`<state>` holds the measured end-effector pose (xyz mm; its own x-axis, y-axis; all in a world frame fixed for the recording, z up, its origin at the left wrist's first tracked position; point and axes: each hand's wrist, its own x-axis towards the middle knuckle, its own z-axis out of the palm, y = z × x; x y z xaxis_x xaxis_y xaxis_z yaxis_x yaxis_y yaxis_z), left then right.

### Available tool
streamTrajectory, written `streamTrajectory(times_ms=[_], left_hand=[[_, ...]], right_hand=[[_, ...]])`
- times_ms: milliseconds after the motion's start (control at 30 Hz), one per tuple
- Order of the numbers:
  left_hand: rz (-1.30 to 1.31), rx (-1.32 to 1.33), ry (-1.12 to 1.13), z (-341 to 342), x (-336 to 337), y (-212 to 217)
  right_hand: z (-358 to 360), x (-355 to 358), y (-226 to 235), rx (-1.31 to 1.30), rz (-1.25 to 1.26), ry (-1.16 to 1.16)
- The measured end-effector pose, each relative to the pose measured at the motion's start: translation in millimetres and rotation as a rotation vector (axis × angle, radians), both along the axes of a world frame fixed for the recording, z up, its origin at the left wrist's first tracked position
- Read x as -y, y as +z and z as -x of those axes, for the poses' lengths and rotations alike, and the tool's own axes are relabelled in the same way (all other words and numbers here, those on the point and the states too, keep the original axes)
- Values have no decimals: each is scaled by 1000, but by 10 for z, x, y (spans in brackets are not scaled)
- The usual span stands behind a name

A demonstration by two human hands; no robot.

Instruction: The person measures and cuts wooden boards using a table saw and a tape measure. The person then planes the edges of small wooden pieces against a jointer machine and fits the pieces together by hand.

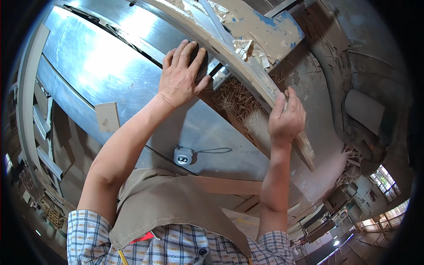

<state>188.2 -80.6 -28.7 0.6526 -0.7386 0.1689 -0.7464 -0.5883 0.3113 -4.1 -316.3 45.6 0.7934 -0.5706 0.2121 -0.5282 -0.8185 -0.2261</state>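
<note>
The left hand [182, 73], at the upper centre, lies palm down with fingers a little spread. The right hand [288, 117], right of centre, is curled, its thumb pointing upward.

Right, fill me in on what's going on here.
A person is working at a metal table with bare hands. The right hand grips a long board, while the left hand rests over a dark thing, mostly hidden by the fingers. A tape measure lies on the table, and wood scraps show between the hands.
</note>
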Motion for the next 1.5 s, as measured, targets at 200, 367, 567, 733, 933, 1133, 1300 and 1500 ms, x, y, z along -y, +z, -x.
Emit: streamTrajectory(times_ms=[200, 367, 567, 733, 933, 1133, 1300, 1500], left_hand=[[-11, -12, 1, -5, -10, 31], [1, -16, -4, 30, 21, 24], [-32, -19, 8, 25, -15, 30], [-45, -36, 9, 49, -40, -27], [-40, -15, 15, -16, -8, 77], [-9, -44, 13, 8, 85, 46], [-5, -74, 19, -33, -38, 104], [22, -141, -5, -17, -2, 159]], right_hand=[[174, -17, 105, 133, 245, 111], [89, 62, -59, 58, 156, -45], [128, -46, -23, 82, 1, -19], [-76, 13, 91, 126, -291, -70], [-411, 625, 187, 260, -743, -147], [-654, 1415, -484, 166, -938, -181], [-609, 1885, -1278, 93, -1002, -323], [-565, 2496, -2121, 119, -1035, -470]])
